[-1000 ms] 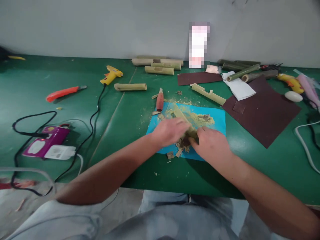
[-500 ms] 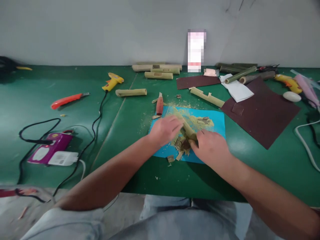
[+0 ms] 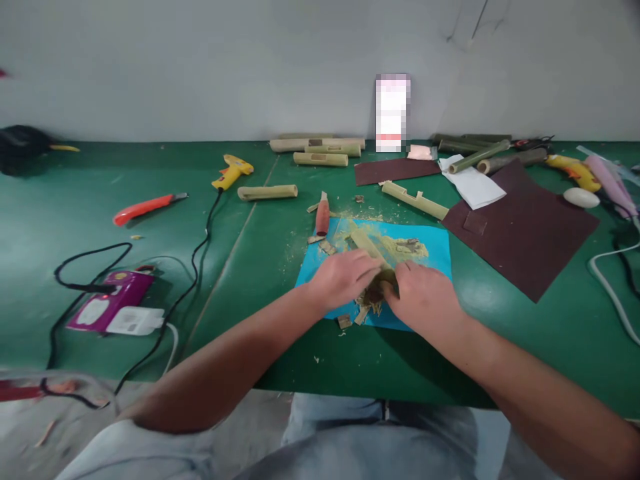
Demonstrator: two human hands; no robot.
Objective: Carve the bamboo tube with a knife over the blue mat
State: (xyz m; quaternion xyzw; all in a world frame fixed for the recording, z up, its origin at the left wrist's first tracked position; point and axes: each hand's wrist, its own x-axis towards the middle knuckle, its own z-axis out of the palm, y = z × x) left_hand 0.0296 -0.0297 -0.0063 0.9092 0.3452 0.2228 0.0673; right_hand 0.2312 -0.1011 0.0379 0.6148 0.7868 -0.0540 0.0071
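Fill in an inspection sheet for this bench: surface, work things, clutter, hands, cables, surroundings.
Surface: green table, blue sheet at the middle, dusted with sawdust.
Work things: bamboo stick lying on the blue sheet, near end under both hands.
Clutter: bamboo pieces at the back, glue gun, orange knife, brown sandpaper, white paper, purple box.
Hands: left hand and right hand both grip the stick.
Cables: black cable from the glue gun; white cable at right.
Surroundings: grey wall.
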